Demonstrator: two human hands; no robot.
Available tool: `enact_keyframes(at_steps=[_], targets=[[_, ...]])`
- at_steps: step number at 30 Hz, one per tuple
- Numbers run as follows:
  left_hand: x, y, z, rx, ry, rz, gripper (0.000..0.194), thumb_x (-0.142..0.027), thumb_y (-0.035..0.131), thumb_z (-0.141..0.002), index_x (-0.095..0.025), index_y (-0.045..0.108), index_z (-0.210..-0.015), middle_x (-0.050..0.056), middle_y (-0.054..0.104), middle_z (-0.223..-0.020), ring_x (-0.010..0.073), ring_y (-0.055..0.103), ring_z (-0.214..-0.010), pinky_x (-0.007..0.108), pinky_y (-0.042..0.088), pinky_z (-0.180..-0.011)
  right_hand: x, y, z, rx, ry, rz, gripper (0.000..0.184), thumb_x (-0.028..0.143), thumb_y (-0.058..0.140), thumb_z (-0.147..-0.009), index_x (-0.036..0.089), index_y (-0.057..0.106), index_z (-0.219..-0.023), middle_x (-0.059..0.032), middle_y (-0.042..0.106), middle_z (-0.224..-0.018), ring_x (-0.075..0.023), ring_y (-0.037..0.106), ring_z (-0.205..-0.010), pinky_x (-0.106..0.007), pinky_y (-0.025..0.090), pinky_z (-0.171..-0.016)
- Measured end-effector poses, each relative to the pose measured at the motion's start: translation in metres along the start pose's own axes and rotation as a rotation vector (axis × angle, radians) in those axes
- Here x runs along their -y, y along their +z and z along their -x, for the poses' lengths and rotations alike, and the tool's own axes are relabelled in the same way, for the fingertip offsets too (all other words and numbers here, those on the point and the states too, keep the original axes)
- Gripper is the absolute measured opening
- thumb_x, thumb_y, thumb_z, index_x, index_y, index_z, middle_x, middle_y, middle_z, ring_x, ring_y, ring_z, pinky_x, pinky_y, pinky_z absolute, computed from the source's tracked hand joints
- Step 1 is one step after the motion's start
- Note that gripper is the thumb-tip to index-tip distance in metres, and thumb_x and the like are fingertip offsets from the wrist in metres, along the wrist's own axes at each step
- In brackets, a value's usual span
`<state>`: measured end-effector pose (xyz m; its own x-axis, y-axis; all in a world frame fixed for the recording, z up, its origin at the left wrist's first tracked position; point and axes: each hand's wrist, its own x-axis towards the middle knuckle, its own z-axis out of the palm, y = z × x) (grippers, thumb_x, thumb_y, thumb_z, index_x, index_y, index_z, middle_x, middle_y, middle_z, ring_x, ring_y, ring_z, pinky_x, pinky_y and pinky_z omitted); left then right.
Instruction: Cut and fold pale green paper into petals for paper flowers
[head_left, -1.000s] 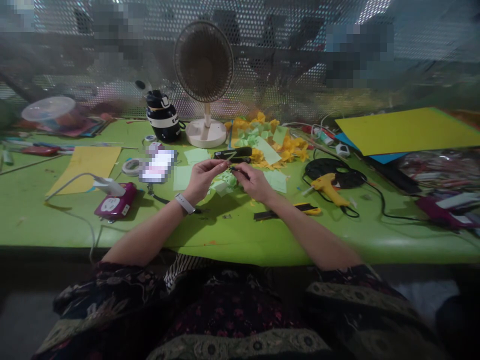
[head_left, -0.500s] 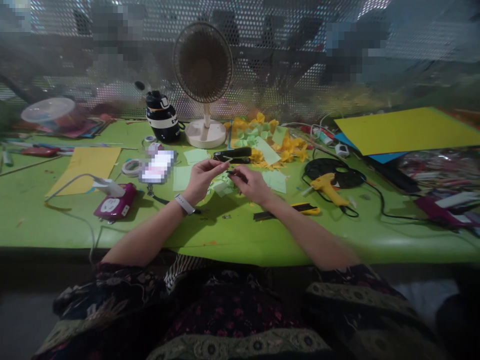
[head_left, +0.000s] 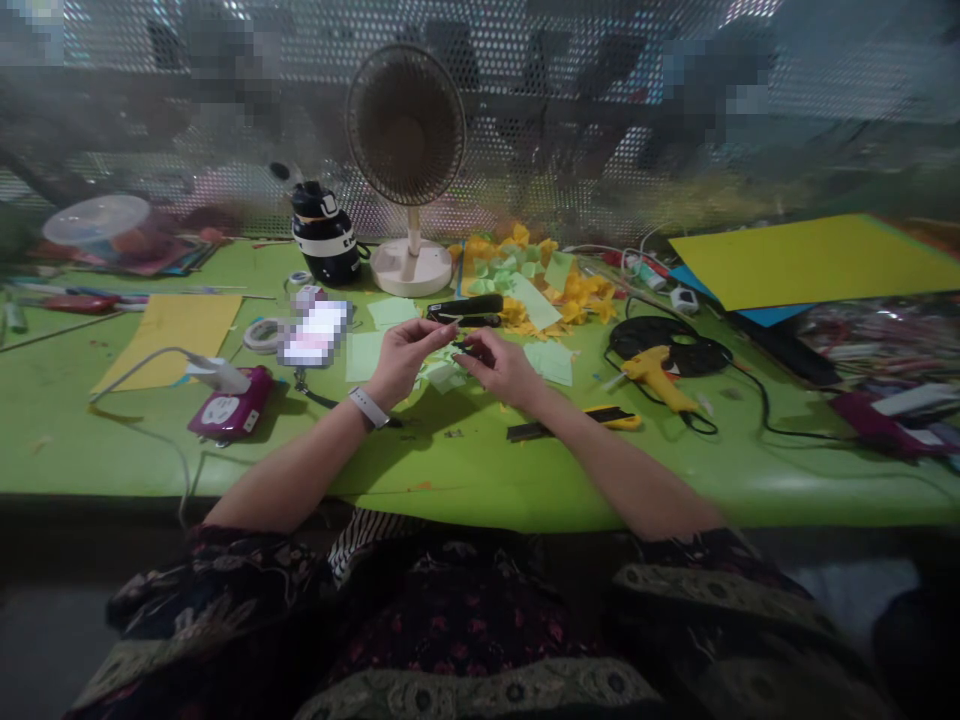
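Note:
My left hand (head_left: 409, 355), with a pale watch strap on its wrist, is closed in a pinch at the middle of the table. Whatever lies between its fingertips is too small to make out. Close on its right, my right hand (head_left: 501, 368) is closed too, with a small dark thing showing at its fingertips. Below and around the fingers lie light green paper pieces (head_left: 444, 376). A black stapler (head_left: 480, 306) rests just behind both hands. Under my right forearm is a yellow and black box cutter (head_left: 611, 417).
Orange paper pieces (head_left: 592, 295) are heaped behind the stapler. A white fan (head_left: 411, 268) and a black bottle (head_left: 326, 245) stand at the back. To the right lies a yellow glue gun (head_left: 660, 378) with its cord; to the left, a purple power adapter (head_left: 232, 405) and a phone (head_left: 315, 335).
Both hands stay in nearly the same place. The fingers of my right hand have shifted slightly near the left fingertips. Nothing else has visibly moved.

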<state>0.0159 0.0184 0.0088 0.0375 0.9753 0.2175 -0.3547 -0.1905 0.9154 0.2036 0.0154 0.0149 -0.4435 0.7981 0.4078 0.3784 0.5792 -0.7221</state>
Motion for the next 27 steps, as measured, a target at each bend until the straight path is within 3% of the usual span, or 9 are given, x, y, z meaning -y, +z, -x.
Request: enact_keyframes(at_steps=[19,27], targets=[[-0.0008,0.0018,0.0002,0.008,-0.056,0.066,0.031,-0.038,0.094,-0.062,-0.019,0.077,-0.080,0.004,0.079,-0.086,0.0144,0.074,-0.083,0.034,0.058,-0.092,0.0002,0.0006,0.0000,-0.014,-0.012,0.004,0.038,0.059,0.047,-0.099,0.023,0.054,-0.092,-0.0007,0.058,-0.072,-0.0163,0.053,-0.064,-0.030,0.041,-0.062],[-0.0020,0.0019,0.0013,0.012,-0.028,0.049,0.029,-0.036,0.094,-0.063,-0.017,0.075,-0.076,0.003,0.077,-0.083,0.0128,0.072,-0.079,0.031,0.058,-0.086,-0.0006,0.0025,0.0022,-0.018,-0.031,0.007,0.035,0.055,0.055,-0.097,0.020,0.056,-0.098,-0.0047,0.066,-0.083,-0.0176,0.059,-0.069,-0.031,0.044,-0.064]])
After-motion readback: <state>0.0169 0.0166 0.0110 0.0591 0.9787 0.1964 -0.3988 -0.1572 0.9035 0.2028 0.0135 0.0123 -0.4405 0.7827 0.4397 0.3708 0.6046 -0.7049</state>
